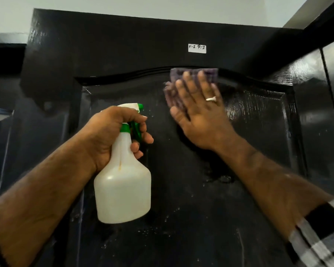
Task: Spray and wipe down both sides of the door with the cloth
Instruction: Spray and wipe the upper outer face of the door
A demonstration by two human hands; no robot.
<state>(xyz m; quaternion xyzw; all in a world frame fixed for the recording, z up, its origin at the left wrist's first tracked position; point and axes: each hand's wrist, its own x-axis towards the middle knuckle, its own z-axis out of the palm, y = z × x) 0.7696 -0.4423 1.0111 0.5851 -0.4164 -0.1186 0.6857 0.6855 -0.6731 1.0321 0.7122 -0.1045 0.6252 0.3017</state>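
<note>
A small white label (197,48) sits high on the black door (123,45), on the flat band above the arched moulding and a little toward the door's right edge. Hand-lettered on it is what reads as "F-I R-I", though the strokes are slightly soft.

The right hand (198,114) lies flat against the door with its fingers straight and spread, pressing a purple-grey cloth (173,87) onto the top of the recessed panel, right under the arch. The cloth shows above and to the left of the fingertips, its upper edge touching the moulding; the rest is hidden beneath the palm. A ring (211,98) sits on one finger. The hand and cloth are blurred.

The left hand (112,135) holds a spray bottle (123,185) in front of the panel, lower and nearer the door's left edge than the cloth. Its grip is wrapped round the bottle's neck, with fingers curled over the green trigger (136,132). The bottle hangs upright, long axis vertical, wide base down; the green nozzle (140,106) at the top points away toward the door face. The translucent white body carries no writing that I can see.

Fine droplets and wet streaks speckle the panel below and between the two hands. A checked sleeve (316,237) covers the right forearm at the lower right corner of the view.
</note>
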